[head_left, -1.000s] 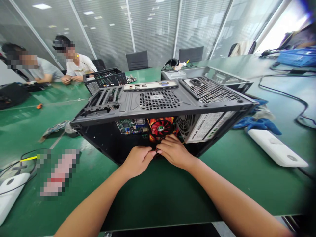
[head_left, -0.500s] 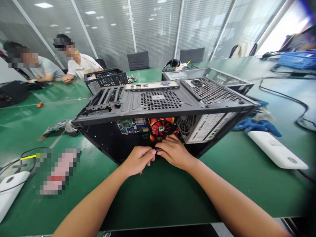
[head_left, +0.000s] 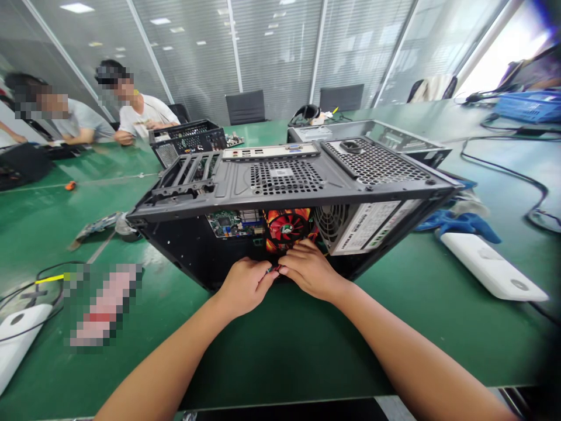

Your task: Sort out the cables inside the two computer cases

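Observation:
A black computer case (head_left: 280,202) stands on the green table with its open side toward me. Inside it a red-and-orange cooling fan (head_left: 287,227) sits beside the green motherboard (head_left: 225,224), and a power supply (head_left: 368,227) is fixed at the right. At the open side, my left hand (head_left: 245,285) is closed on a thin bundle of coloured cables (head_left: 274,269). My right hand (head_left: 309,270) pinches the same cables just below the fan, its fingertips nearly meeting the left ones. The cable ends are hidden by my fingers.
White power strips (head_left: 493,266) lie at right and left. Blue gloves (head_left: 460,225) rest right of the case. Behind it stand another black case (head_left: 188,140) and a grey case (head_left: 394,137). Two people (head_left: 144,114) sit at the far left. A blue basket (head_left: 528,106) is at the far right.
My left hand has turned slightly, and the cable end that hung below it no longer shows. My right hand has shifted very little. The case has stayed put.

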`<state>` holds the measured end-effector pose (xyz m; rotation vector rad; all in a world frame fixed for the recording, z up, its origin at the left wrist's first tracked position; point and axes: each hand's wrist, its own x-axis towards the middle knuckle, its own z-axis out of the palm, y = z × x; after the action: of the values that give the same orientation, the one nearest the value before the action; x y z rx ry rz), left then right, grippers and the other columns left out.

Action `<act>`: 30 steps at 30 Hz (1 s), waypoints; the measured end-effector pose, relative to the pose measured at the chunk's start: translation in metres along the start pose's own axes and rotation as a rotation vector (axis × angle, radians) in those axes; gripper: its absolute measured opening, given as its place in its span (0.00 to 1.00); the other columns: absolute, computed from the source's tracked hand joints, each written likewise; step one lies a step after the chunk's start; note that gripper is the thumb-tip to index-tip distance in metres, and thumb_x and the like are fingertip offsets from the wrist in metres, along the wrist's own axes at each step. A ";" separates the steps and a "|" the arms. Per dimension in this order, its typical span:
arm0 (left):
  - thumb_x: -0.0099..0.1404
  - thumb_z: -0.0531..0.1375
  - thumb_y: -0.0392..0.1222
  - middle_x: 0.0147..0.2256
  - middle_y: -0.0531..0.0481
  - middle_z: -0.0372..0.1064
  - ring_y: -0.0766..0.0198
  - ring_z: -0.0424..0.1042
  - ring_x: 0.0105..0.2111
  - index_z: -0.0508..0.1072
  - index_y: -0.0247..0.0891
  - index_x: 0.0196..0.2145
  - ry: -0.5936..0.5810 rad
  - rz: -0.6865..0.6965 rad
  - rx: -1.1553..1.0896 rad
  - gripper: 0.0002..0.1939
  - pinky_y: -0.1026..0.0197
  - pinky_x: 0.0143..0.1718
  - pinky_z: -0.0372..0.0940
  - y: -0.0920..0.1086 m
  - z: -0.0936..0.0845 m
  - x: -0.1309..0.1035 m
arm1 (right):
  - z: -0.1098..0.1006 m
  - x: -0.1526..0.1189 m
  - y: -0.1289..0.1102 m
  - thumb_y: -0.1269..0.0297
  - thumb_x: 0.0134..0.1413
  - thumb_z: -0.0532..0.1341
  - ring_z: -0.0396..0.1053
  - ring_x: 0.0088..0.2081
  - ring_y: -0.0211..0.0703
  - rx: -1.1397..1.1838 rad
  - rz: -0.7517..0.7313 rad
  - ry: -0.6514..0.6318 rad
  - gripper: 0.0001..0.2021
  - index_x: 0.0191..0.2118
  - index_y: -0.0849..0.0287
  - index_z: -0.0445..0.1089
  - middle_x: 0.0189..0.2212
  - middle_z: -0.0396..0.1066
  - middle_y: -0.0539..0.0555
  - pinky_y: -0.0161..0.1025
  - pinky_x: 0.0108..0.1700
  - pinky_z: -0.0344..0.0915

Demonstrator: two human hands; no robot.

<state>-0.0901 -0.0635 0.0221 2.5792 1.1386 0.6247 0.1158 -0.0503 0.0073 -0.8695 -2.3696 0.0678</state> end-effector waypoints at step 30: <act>0.69 0.48 0.55 0.19 0.57 0.52 0.71 0.55 0.19 0.73 0.34 0.28 -0.316 -0.365 -0.654 0.25 0.67 0.21 0.52 0.005 -0.015 0.003 | 0.003 -0.004 0.001 0.58 0.67 0.51 0.60 0.32 0.43 -0.119 -0.053 0.065 0.15 0.36 0.58 0.72 0.26 0.66 0.52 0.42 0.43 0.54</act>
<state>-0.0929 -0.0640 0.0382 1.7855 1.0393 0.3942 0.1169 -0.0515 0.0023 -0.8503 -2.3536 -0.1224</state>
